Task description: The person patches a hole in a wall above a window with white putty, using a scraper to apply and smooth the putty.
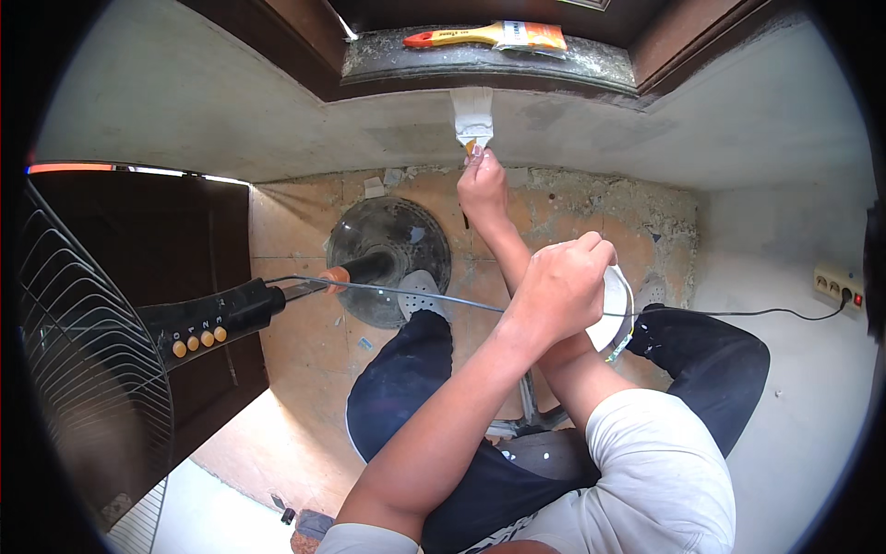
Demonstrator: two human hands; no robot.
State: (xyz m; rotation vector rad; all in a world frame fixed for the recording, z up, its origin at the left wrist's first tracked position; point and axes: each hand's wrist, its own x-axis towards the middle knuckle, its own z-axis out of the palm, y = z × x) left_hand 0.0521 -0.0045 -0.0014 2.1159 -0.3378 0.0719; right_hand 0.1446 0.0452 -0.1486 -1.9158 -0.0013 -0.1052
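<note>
My forearms cross, with the left one on top. My right hand [484, 189] reaches forward, its fingers wrapped round the handle of a flat paintbrush [474, 122]. White paint coats the brush's ferrule, and its bristles press against the wall [388, 134] just under the window sill. Over my right forearm, my left hand [565, 286] grips the rim of a white paint container [611, 309]. My hand hides much of that container, so its contents are hard to make out. A second paintbrush [489, 35], with a red and yellow handle and wrapped bristles, lies on the sill [415, 66].
A standing fan's grille [83, 369] and button neck [198, 323] fill the left side; its round base [369, 226] rests on the tiled floor [305, 351]. A cord [443, 297] stretches across to a power strip [835, 286] at right. My legs are spread around a low stool.
</note>
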